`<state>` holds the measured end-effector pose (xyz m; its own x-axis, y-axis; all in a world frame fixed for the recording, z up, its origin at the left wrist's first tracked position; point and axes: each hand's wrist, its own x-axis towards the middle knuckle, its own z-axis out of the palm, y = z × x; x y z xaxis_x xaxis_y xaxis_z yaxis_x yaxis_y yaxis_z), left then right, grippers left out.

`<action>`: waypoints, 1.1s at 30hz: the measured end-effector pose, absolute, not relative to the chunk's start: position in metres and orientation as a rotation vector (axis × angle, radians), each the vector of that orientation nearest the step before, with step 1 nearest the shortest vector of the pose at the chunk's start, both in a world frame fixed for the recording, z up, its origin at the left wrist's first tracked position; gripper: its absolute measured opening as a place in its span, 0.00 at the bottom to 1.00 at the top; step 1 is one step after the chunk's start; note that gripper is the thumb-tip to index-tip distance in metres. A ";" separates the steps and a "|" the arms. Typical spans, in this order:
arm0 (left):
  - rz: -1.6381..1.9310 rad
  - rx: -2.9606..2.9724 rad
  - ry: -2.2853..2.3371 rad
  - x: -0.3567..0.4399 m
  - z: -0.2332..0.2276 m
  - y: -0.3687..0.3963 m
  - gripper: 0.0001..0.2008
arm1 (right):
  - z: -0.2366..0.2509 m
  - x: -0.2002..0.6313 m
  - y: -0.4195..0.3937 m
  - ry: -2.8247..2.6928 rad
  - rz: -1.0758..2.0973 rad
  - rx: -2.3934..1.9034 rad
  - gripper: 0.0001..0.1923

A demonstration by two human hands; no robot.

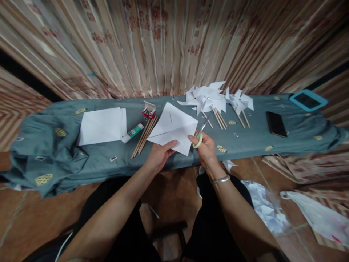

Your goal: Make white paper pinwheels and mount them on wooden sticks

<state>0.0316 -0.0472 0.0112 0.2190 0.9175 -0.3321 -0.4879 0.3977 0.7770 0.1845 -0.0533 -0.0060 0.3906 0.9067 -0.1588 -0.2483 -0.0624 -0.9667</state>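
Left hand (159, 154) pinching near edge of white paper square (174, 129) above the blue table's (109, 163) near side. Right hand (205, 147) clenched on green-handled scissors (201, 133), blades pointing far, just right of paper's right corner.

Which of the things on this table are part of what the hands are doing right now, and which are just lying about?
In use:
left hand
right hand
white square paper sheet
green-handled scissors

Lying about:
black phone
blue-framed tablet
glue stick
red staple box
crumpled white paper on the floor
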 end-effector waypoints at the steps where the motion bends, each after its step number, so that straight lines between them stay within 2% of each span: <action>1: 1.089 0.596 0.899 0.033 0.011 -0.046 0.22 | -0.005 0.182 -0.054 -0.696 1.087 -1.292 0.27; 7: 1.301 0.711 0.999 0.019 0.010 -0.026 0.30 | 0.005 0.185 -0.069 -0.954 1.319 -1.345 0.29; 13: 1.435 0.811 1.012 0.001 0.012 -0.011 0.27 | 0.009 0.184 -0.094 -1.325 1.669 -1.236 0.29; 33: 1.383 0.849 1.043 0.007 0.008 -0.018 0.28 | 0.001 0.175 -0.093 -1.372 1.738 -1.189 0.29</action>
<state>0.0070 -0.0181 0.0077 -0.0886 0.9928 -0.0801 -0.3501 0.0442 0.9357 0.1750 -0.0931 0.0005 -0.4040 0.8735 -0.2714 0.0607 -0.2704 -0.9608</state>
